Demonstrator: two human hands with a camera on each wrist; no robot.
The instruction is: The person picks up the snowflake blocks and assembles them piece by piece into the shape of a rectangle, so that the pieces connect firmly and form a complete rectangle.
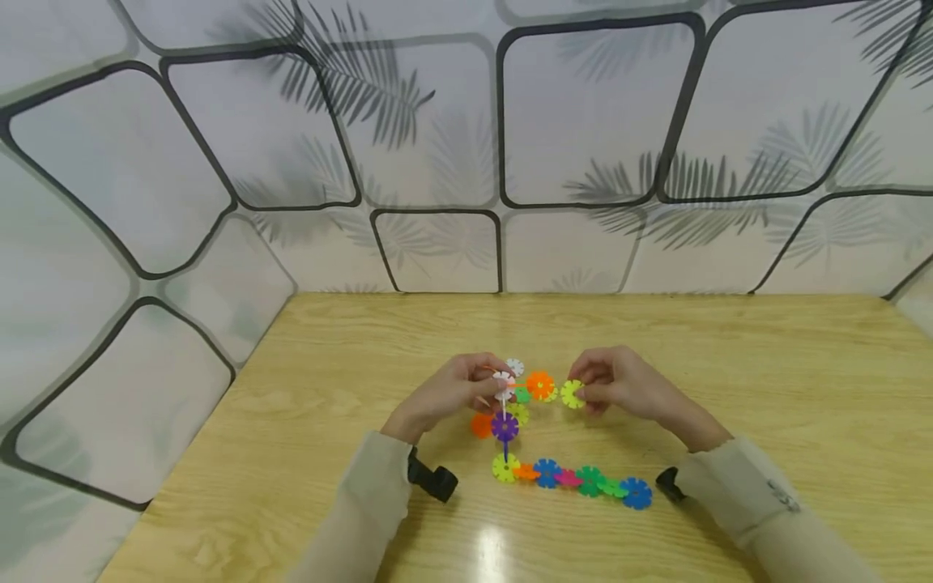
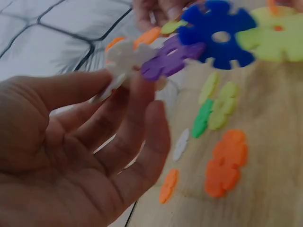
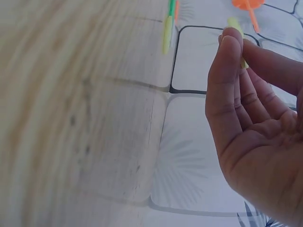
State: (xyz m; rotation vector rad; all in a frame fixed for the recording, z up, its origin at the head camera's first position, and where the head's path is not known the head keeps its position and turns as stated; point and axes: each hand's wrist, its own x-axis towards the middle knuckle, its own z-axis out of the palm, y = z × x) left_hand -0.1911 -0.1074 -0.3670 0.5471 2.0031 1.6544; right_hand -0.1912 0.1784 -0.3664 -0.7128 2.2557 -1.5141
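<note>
My left hand (image 1: 453, 387) pinches a white notched disc (image 1: 504, 378) between thumb and fingers. An orange snowflake disc (image 1: 541, 385) joins it on the right by a thin edge-on orange piece. Below hangs a purple disc (image 1: 504, 426), linked down to a yellow disc (image 1: 506, 467). From there a row of interlocked discs runs right, ending in a blue disc (image 1: 637, 493). My right hand (image 1: 625, 387) pinches a single yellow-green disc (image 1: 572, 394) by its edge, slightly apart from the orange one. In the right wrist view this disc (image 3: 245, 62) is mostly hidden by fingers.
Loose discs lie on the wooden table (image 1: 350, 348) behind the chain: white (image 1: 514, 367), orange (image 1: 481, 426), yellow (image 1: 520, 414) and green (image 1: 522, 395) among them. A patterned wall covering (image 1: 437, 251) rises at the table's back and left. Black wrist-worn devices (image 1: 440, 484) sit at both cuffs.
</note>
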